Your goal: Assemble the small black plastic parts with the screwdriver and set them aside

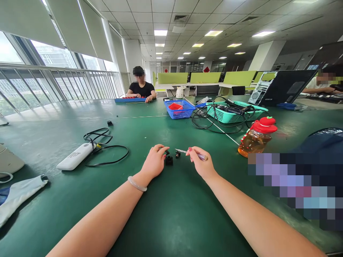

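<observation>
My right hand (202,163) is closed around a slim screwdriver (201,157) with a pale, shiny handle, its thin metal tip pointing left. My left hand (154,160), wearing a pale bangle at the wrist, has thumb and fingers bent around a small black piece (167,152), partly hidden by the fingertips. Just below those fingertips a black square part (169,161) sits on the green table (171,214). Between the two hands, under the screwdriver's shaft, lies a small dark round part (178,154), too small to make out clearly.
A white power bank (76,157) with a black cable lies to the left. On the right stands a red-lidded bottle (255,137). Farther back are a blue basket (179,112) and a green basket (227,117) of cables. A person (140,87) sits across the table.
</observation>
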Demonstrator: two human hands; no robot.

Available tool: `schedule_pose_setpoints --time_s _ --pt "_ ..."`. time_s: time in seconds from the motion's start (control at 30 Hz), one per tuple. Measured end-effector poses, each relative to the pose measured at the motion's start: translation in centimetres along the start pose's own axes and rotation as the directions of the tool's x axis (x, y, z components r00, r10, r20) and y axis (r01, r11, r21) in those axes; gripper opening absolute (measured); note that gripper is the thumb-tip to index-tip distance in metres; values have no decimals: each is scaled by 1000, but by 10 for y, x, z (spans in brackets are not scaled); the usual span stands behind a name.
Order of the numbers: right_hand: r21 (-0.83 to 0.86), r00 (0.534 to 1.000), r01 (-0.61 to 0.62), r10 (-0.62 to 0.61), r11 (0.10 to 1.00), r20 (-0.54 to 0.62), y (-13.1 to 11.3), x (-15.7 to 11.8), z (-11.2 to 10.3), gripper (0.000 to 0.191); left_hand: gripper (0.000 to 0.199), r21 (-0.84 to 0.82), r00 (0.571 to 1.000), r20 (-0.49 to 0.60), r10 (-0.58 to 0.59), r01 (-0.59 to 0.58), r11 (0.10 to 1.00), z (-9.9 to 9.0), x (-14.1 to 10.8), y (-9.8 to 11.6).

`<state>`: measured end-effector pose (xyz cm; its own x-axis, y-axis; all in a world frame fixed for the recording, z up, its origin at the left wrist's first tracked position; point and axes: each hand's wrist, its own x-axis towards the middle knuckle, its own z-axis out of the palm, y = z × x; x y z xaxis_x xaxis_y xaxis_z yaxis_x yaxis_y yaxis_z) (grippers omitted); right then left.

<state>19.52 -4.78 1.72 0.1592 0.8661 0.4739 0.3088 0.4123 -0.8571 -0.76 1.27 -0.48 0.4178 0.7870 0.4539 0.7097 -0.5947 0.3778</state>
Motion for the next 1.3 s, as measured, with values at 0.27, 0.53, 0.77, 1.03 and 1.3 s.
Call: schedule_pose_setpoints --time_s 0.27,0.53,0.77,1.03,1.3 --pt "-110 973 -223 214 968 -89 14 7 -3 48 35 155 973 166 -159 133 979 -5 1 -1" --pt "-94 983 -183 185 979 11 11 4 3 45 46 -29 978 206 36 -31 999 -5 -3 10" --pt "45 992 -104 107 994 -72 4 0 1 46 57 -27 951 296 91 -87 996 -2 -5 10" --pt "47 989 -80 86 996 -124 9 2 -1 43 37 -67 929 333 159 -145 987 -6 -13 27" --pt "17 995 -51 53 999 -90 4 0 1 44 20 -6 898 386 213 -228 974 -14 -40 58"
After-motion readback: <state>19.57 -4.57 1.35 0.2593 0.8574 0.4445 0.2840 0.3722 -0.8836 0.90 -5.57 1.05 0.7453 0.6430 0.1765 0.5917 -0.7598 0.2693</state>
